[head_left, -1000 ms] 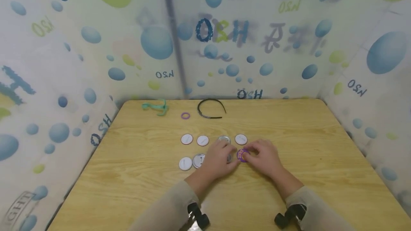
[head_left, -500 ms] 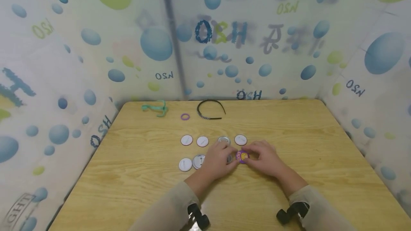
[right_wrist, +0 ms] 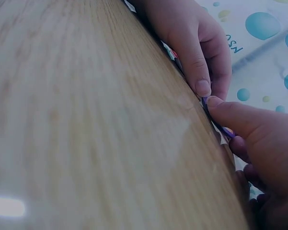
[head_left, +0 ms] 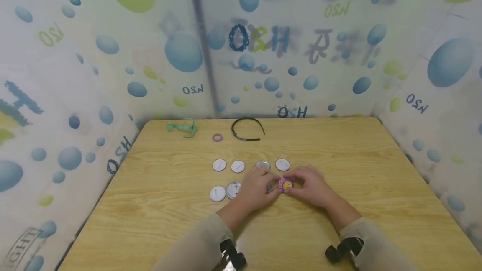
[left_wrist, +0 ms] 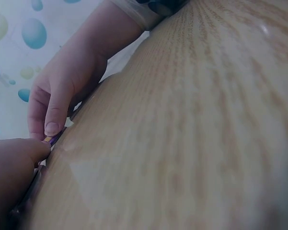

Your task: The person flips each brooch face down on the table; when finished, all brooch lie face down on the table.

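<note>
A purple button badge (head_left: 285, 184) with a yellow figure faces up between both hands. My right hand (head_left: 312, 185) pinches it from the right, forefinger at its far edge and thumb at its near edge. My left hand (head_left: 256, 187) holds its left edge with thumb and forefinger. In the right wrist view the badge (right_wrist: 215, 122) stands slightly tilted, close over the table, with the left thumb (right_wrist: 202, 87) at one end. Beneath my left hand, a silver badge back (head_left: 269, 186) is partly hidden. Another silver badge (head_left: 233, 190) lies just left of that hand.
Several badges lie pin side up: a white one (head_left: 218, 194) at front left, others (head_left: 219, 164) (head_left: 237, 166) (head_left: 282, 164) and a silver one (head_left: 262, 165) behind. Farther back are a green branched object (head_left: 183, 127), a purple ring (head_left: 217, 137) and a black headband (head_left: 234, 131).
My right thumb has drawn back from the badge's face to its near edge, uncovering the yellow figure. The badge's printed pattern has turned slightly. My left hand stays nearly in place.
</note>
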Motion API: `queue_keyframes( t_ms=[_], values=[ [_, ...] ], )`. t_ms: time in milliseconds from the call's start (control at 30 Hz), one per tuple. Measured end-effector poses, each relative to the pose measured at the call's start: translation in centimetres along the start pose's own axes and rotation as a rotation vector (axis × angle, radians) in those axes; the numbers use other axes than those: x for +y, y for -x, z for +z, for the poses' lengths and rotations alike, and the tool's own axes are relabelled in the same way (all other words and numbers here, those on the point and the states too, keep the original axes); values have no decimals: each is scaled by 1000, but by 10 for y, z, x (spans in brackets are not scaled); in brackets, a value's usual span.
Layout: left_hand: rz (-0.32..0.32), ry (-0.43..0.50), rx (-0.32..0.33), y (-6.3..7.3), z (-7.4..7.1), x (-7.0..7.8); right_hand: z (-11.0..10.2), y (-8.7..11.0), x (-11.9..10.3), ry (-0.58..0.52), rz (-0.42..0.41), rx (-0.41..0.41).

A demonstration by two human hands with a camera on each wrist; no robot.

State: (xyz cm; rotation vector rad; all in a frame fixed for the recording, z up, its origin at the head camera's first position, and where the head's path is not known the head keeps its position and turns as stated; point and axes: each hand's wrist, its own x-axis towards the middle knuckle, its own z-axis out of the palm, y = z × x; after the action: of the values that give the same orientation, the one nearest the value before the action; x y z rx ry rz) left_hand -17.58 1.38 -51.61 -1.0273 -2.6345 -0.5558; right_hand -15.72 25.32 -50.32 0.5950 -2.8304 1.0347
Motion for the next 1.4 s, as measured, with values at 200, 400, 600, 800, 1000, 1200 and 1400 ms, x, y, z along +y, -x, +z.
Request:
queue_keyframes(
  t_ms=[200, 400, 600, 800, 1000, 1200, 1400],
  values=[
    [0, 6, -8, 0, -2, 1, 0, 0, -1, 11, -6, 3],
    [-5, 8, -18, -1, -4, 2, -1, 1, -2, 37, -35, 6],
    [-26, 4, -41, -1, -5, 3, -1, 0, -2, 12, -19, 15],
    [-24, 23, -21, 0, -4, 3, -1, -1, -1, -31, -6, 27],
    [-27, 51, -6, 0, -2, 2, -3, -2, 1, -61, 12, -13],
    [-34, 90, 1, 0, -1, 2, -8, -1, 5, -79, 5, -61],
    [-46, 97, -13, 0, -2, 3, -12, 1, 7, -88, -13, -93]
  ],
)
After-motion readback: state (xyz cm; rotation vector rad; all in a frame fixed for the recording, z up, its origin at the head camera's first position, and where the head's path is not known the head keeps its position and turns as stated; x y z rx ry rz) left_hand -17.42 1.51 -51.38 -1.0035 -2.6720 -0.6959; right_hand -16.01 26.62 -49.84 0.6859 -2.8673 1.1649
